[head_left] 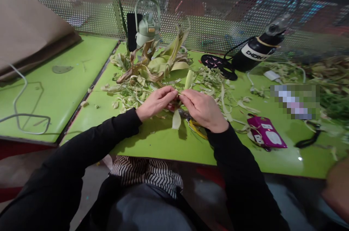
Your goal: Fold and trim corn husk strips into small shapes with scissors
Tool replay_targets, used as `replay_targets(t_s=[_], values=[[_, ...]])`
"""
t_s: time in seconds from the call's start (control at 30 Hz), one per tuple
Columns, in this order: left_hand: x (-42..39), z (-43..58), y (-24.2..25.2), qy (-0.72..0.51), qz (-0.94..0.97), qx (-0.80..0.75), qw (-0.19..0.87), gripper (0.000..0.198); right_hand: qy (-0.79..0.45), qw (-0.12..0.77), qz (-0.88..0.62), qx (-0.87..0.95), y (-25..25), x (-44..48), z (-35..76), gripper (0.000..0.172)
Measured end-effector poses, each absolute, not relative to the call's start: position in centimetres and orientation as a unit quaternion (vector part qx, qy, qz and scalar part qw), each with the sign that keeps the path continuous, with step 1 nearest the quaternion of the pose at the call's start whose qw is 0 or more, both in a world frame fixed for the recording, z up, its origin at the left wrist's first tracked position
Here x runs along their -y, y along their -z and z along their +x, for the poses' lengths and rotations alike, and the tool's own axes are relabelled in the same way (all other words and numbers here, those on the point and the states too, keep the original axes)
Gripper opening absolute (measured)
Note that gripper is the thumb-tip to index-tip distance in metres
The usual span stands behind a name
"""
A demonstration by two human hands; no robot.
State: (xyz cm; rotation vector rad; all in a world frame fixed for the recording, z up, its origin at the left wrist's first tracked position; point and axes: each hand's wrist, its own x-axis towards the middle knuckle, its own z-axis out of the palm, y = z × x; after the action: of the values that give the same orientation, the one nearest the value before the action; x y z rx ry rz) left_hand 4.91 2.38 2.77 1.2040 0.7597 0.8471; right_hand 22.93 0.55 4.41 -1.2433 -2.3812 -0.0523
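My left hand (157, 103) and my right hand (205, 110) meet over the green table, both with fingers pinched together. Between them is a pale green corn husk strip (189, 79); one end stands up behind my fingers and a pale flap (176, 120) hangs below. The exact grip point is hidden by my fingers. Under my right hand lies a tool with yellow handles (197, 129), its metal end partly covered. Just beyond my hands is a heap of dry and green corn husks (160, 63), with shredded husk bits (136, 91) scattered around.
At the back stand a pale green bottle (147, 29) and a dark phone (132, 32). To the right are a black bottle (255, 52), a black patterned object (218, 65) and a purple packet (267, 132). Brown paper (32, 27) and a white cable (19, 114) lie left.
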Motion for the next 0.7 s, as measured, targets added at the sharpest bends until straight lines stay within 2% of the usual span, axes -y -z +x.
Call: replay_targets(t_s=[0.17,0.27,0.4,0.5,0.7], values=[[-2.3,5.0,-3.1,-0.368,0.514,-0.338,0.698,0.022,0.009,0.262,-0.498,0.827,-4.4,-0.4,22.8,0.034],[-2.3,4.8,-3.0,-0.365,0.523,-0.332,0.695,0.011,-0.005,0.252,-0.51,0.823,-4.6,-0.3,22.8,0.034],[-2.3,4.8,-2.2,-0.401,0.572,-0.294,0.652,0.025,-0.008,0.222,-0.489,0.844,-4.7,-0.3,22.6,0.029],[-2.4,5.0,-1.7,-0.416,0.596,-0.292,0.621,0.021,-0.008,0.213,-0.487,0.847,-4.7,-0.4,22.5,0.028],[-2.7,4.8,-1.8,-0.41,0.571,-0.277,0.655,0.016,-0.084,0.294,-0.514,0.801,-5.1,-0.1,22.4,0.02]])
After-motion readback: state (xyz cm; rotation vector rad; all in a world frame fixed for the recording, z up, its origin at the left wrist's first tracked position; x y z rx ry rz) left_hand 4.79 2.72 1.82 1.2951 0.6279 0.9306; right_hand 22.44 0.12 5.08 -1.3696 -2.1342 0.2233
